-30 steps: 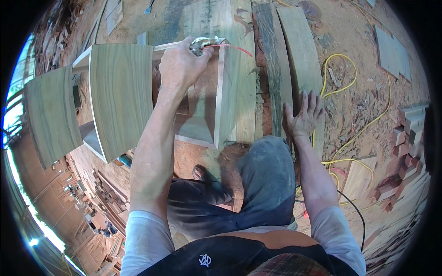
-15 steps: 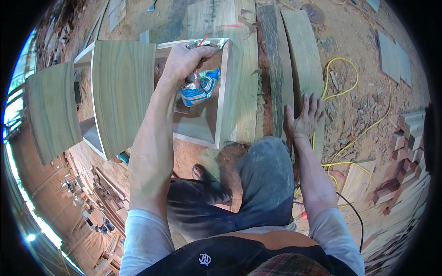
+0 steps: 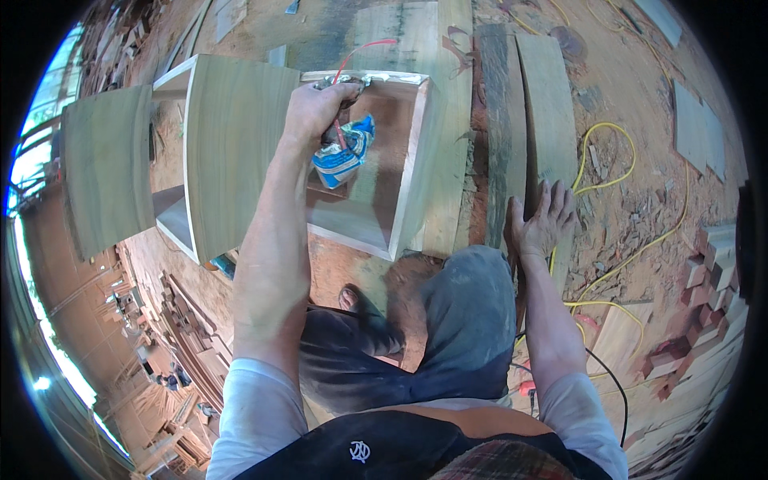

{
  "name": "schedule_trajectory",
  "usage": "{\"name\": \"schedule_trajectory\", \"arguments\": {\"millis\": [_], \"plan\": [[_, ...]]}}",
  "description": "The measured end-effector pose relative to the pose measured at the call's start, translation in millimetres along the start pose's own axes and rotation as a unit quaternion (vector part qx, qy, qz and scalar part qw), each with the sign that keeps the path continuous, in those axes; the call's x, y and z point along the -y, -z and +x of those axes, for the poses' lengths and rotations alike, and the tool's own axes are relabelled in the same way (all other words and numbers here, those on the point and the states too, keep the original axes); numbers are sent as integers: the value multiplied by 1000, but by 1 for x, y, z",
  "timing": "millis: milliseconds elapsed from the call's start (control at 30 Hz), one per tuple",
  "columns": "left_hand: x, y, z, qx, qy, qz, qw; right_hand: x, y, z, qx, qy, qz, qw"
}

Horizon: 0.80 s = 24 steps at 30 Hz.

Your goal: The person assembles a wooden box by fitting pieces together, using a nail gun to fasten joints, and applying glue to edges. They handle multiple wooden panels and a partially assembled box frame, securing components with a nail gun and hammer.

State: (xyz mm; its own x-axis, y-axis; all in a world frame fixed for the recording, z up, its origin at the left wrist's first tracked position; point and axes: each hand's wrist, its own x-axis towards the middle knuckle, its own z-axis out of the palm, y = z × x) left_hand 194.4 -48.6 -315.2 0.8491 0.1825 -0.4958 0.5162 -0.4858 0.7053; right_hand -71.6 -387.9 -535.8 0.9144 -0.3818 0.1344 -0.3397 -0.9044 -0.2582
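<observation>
My left hand [image 3: 316,112] is closed at the far rim of an open wooden box [image 3: 406,152]. From its grip hangs a crumpled blue and white plastic packet [image 3: 344,160], over the box's inside; a thin red strip [image 3: 364,48] sticks up beside the fingers. Whitish paste [image 3: 392,78] lies along the far rim, right of my fingers. What the fingertips press on is partly hidden. My right hand [image 3: 544,224] rests with fingers spread on a long pale board [image 3: 548,112], its thumb toward the darker rough-edged plank [image 3: 504,120] alongside.
A curved-looking wood panel [image 3: 236,152] joins the box's left side, and another panel [image 3: 108,172] stands farther left. Yellow cord [image 3: 632,152] loops over the dirt floor at right. Timber blocks [image 3: 704,304] are stacked at far right. My bent knee [image 3: 472,296] is close to the box.
My left hand has slid left along the box's far rim, the packet moving with it, and more paste shows on the rim. The view has shifted slightly. My right hand stays on the board.
</observation>
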Motion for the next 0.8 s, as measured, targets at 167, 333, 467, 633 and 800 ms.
{"name": "schedule_trajectory", "arguments": {"millis": [167, 333, 467, 633, 800], "plan": [[24, -2, -1, -94, 5, -122, 988, 0, -1, 0, -8, 12, 5, 1000], [40, -5, 5, -164, 11, -236, 958, -1, 0, 1, -1, 20, -2, 1000], [47, -2, 12, -213, 19, -270, 939, -1, 2, 2, -9, 27, 1, 1000], [55, -5, 26, -278, -18, -273, 921, 1, 5, 2, 7, 17, -5, 1000], [53, -18, 48, -296, 30, -450, 842, 2, 6, 2, 12, 13, 0, 1000]]}}
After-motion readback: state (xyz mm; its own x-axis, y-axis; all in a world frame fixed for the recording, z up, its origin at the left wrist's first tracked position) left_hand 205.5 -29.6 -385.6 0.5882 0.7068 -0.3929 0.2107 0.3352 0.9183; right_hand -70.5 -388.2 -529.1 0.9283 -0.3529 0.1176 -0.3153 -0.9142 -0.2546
